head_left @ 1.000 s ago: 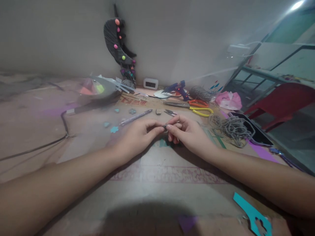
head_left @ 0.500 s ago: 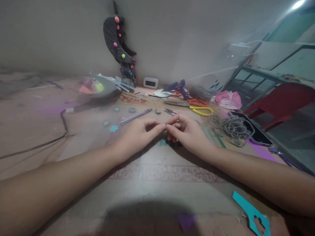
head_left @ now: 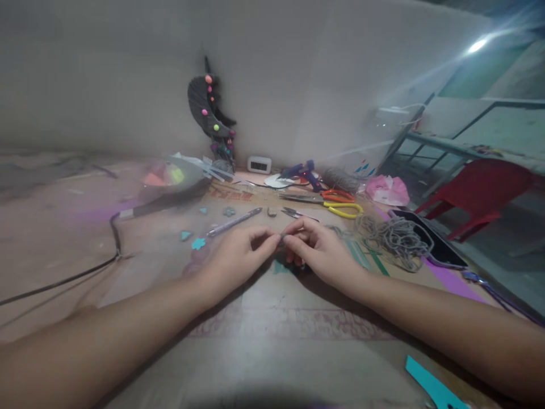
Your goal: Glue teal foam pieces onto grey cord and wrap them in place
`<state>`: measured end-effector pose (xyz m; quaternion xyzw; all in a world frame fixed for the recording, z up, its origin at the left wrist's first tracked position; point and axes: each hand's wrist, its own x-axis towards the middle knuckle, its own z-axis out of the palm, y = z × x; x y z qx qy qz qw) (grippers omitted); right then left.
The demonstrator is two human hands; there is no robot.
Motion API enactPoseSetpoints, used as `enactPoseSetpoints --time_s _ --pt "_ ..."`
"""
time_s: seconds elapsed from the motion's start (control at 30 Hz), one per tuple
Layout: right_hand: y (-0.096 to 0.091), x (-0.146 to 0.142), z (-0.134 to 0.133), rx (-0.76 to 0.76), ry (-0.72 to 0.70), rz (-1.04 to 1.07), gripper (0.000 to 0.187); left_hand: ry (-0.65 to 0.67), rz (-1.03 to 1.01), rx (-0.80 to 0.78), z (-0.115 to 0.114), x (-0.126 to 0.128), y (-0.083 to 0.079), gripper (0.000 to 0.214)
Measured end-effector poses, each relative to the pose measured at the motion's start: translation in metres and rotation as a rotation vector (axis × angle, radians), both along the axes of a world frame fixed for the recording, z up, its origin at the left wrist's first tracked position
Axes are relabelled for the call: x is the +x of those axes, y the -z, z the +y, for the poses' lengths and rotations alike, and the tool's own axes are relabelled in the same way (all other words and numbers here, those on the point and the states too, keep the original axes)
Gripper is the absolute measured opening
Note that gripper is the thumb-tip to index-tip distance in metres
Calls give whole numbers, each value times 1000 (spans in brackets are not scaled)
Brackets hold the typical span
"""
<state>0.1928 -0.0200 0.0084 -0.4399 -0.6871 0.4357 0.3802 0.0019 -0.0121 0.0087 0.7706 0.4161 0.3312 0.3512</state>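
Observation:
My left hand (head_left: 249, 250) and my right hand (head_left: 317, 244) meet above the middle of the table, thumbs and forefingers pinched. A tiny dark grey piece (head_left: 281, 239) shows between the two sets of fingertips; its kind is too small to tell. Both hands appear closed on it. Just beyond them lie a pen (head_left: 234, 222), a small dark curved piece (head_left: 271, 212) and small snips (head_left: 296, 213). A teal flower cut-out (head_left: 198, 243) rests left of my left hand. Under the fingers a teal patch (head_left: 281, 267) is partly hidden.
Scissors with red and yellow handles (head_left: 344, 210), tangled grey yarn (head_left: 400, 241) and a phone (head_left: 430, 238) lie to the right. Behind are a glue gun (head_left: 309, 173), a small clock (head_left: 259, 165) and a decorated dark crescent (head_left: 202, 108). A cable (head_left: 117, 238) runs along the left.
The view has tipped upward, so the scene sits lower in the picture. Between my fingertips, slightly farther apart now, the small grey piece shows more plainly. Both hands keep their pinch.

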Motion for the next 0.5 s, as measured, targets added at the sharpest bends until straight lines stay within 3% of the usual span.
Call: enactPoseSetpoints --time_s 0.3,0.5 --pt "-1 1 3 42 56 -49 19 -4 -82 -67 4 0 7 30" --pt "-1 2 7 -68 50 77 30 46 -201 -138 9 -1 13 36"
